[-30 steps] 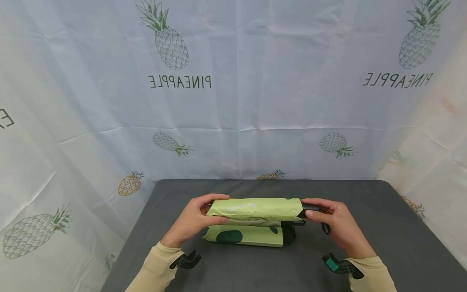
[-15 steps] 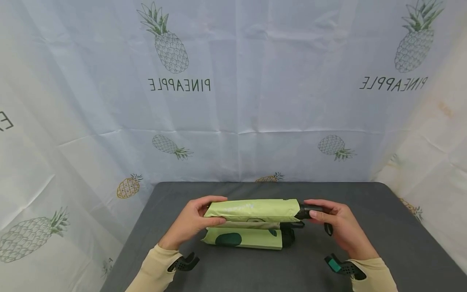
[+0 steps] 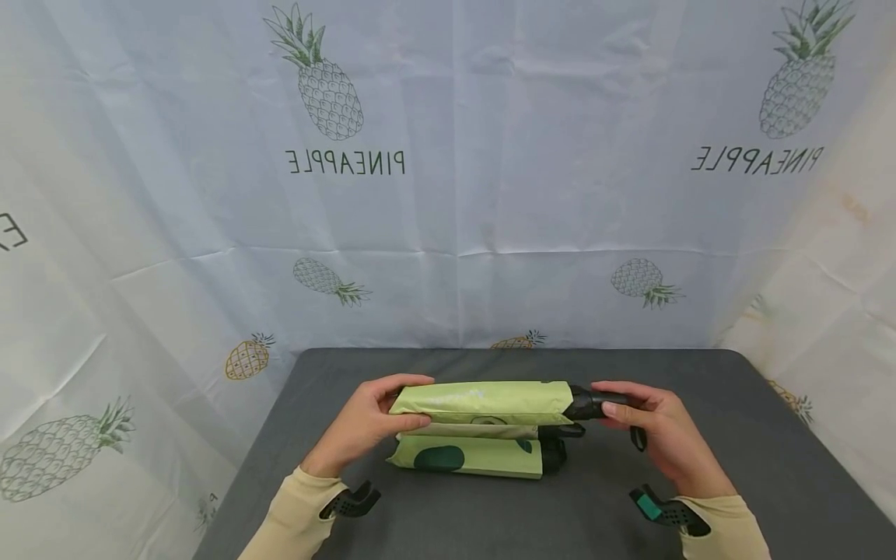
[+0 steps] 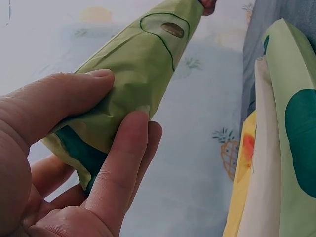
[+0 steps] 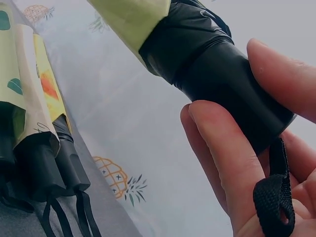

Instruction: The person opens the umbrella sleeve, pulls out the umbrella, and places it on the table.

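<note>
A folding umbrella in a light green sleeve [image 3: 483,400] is held level above the table between both hands. My left hand [image 3: 360,428] pinches the sleeve's left end between thumb and fingers. My right hand [image 3: 661,432] grips the black handle [image 5: 237,94], which sticks out of the sleeve's right end along with some dark folded cloth. A wrist strap [image 5: 276,202] hangs from the handle. An avocado print shows on the sleeve in the left wrist view.
Below the held umbrella lie three more sleeved umbrellas side by side: a green one [image 3: 490,457], a beige one [image 4: 266,148] and a yellow one [image 4: 242,187]. They rest on the dark grey table [image 3: 448,521]. A pineapple-print curtain [image 3: 455,194] hangs behind.
My right hand has moved right with the handle, and more of the black end shows outside the sleeve. The left hand and sleeve have shifted slightly left.
</note>
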A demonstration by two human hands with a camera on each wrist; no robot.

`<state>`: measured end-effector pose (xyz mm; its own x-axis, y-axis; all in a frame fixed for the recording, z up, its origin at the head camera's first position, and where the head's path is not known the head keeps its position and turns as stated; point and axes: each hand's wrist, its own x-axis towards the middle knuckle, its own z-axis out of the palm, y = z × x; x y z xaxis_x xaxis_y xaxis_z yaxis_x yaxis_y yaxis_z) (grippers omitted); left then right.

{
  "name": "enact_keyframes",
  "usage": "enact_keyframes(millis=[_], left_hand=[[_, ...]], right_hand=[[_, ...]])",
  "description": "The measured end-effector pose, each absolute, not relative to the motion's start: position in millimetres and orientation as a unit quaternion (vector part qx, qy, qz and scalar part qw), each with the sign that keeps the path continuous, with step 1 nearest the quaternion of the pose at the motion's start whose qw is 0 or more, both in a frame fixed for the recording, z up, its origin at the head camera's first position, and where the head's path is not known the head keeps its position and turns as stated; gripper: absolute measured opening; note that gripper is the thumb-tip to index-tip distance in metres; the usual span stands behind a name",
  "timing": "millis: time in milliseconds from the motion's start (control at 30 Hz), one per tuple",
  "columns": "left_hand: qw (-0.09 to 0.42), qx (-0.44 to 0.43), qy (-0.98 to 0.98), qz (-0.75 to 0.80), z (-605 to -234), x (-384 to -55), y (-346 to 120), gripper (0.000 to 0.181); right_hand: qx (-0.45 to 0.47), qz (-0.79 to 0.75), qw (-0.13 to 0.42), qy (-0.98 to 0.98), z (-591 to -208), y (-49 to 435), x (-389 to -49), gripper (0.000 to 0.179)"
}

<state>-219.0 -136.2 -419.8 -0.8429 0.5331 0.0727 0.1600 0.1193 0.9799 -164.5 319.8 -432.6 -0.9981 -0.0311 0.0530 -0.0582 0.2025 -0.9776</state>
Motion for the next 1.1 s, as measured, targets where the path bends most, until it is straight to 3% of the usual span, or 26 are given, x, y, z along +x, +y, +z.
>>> enact_keyframes(millis=[1100], left_hand=[[0.147, 0.228, 0.744, 0.610, -416, -220, -142, 0.058]], right_hand=[[0.064, 0.677, 0.021, -0.733, -435, 350, -162, 0.034]])
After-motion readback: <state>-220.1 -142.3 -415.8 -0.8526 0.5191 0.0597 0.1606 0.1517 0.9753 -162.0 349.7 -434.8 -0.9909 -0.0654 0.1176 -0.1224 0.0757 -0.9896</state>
